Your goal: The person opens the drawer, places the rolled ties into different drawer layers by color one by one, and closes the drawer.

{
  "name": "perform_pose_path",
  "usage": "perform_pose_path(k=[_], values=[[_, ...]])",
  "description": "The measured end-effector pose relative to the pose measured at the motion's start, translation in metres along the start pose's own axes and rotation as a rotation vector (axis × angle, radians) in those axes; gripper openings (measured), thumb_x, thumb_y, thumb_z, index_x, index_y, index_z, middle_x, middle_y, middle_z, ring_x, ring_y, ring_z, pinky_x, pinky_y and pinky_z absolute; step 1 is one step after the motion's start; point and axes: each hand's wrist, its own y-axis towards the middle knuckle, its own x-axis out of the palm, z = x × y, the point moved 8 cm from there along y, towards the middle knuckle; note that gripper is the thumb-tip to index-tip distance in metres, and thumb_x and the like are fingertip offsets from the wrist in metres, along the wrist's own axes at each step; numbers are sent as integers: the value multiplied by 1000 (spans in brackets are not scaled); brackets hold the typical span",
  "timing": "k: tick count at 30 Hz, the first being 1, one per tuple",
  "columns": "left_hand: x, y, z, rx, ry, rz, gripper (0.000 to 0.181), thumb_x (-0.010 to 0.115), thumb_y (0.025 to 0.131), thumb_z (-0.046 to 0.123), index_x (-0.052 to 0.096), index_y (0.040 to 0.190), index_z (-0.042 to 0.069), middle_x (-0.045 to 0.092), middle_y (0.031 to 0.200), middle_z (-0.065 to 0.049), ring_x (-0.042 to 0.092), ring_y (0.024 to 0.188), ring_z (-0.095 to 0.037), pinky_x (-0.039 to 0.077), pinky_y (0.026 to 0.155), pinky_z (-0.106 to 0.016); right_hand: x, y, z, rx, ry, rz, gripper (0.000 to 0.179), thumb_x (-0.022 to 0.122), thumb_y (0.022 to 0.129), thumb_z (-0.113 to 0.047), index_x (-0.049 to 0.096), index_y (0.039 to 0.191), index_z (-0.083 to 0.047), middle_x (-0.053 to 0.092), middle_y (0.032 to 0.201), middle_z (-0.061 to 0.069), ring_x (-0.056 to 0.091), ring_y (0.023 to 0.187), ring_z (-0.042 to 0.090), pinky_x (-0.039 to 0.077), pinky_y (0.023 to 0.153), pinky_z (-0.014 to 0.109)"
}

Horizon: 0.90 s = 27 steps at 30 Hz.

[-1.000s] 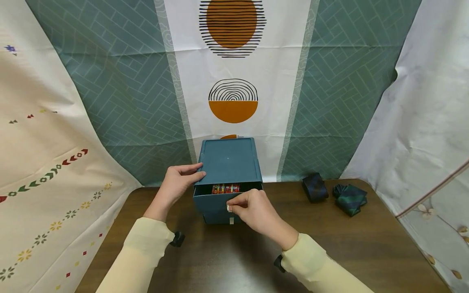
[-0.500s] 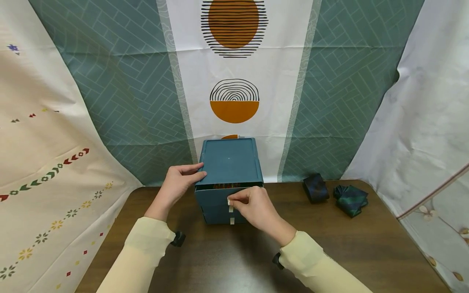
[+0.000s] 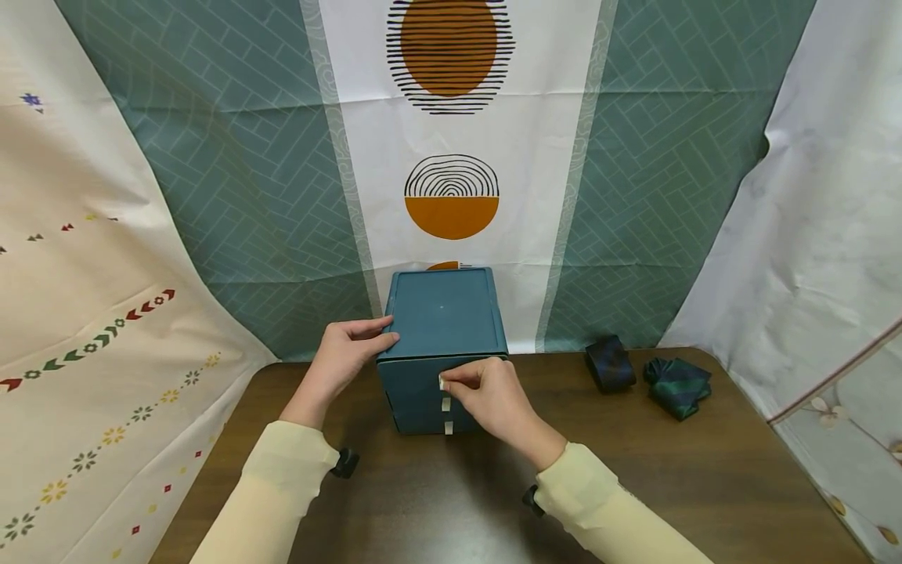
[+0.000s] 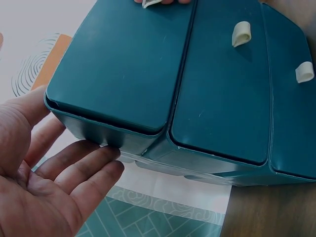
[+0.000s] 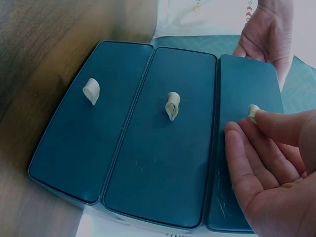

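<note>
Blue drawer cabinet (image 3: 444, 313), standing at the far side of the brown table (image 3: 395, 501), its three drawer fronts facing the person. The top drawer (image 3: 412, 376) lies almost flush with the cabinet. Its walls look thin and stiff, probably plastic or coated board, so the cabinet is likely light enough to slide if unbraced; the weight of any contents cannot be judged. The smooth fronts appear somewhat slippery and offer no edge to grasp; the best hold is the pale pull loop (image 5: 252, 113) on the top drawer, which seems soft and bendable. The right hand (image 3: 496, 399) pinches this loop between thumb and fingers, in front of the cabinet. The left hand (image 3: 345, 352), fingers loosely extended, touches the cabinet's left side and upper edge, a suitable place for bracing it. Below the pinched loop, the middle loop (image 5: 173, 104) and bottom loop (image 5: 91, 91) are free. Right of the cabinet lie a dark cloth roll (image 3: 610, 364) and, farther out, a green striped cloth (image 3: 678, 388); behind it hangs a patterned curtain (image 3: 268, 196).
</note>
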Motion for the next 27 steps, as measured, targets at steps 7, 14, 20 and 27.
perform_pose_path(k=[7,14,20,27], values=[[1,0,1,-11,-23,-2,50,73,79,41,63,124,24,56,133,1,54,120,-14,49,95,-35,-1,3,4,-2,-17,25,15,72,83,-23,76,97,-24,73,91,-13,66,79,-4,54,65,17],[1,-1,0,-16,-22,-9,51,72,80,40,61,126,24,54,135,0,53,122,-15,49,96,-35,1,4,6,2,2,23,15,71,83,-23,76,97,-24,73,91,-13,66,79,-4,54,64,16],[1,-1,0,-15,-17,-16,52,72,80,41,61,127,23,53,136,-1,53,122,-16,49,96,-36,2,4,7,2,7,26,15,71,83,-23,76,97,-23,73,91,-12,66,79,-5,54,64,16],[1,-1,-1,-24,-18,-12,52,72,79,42,61,126,24,53,136,0,54,121,-15,49,96,-37,2,5,9,1,17,29,15,71,83,-23,76,97,-23,73,91,-12,65,79,-5,54,64,17]])
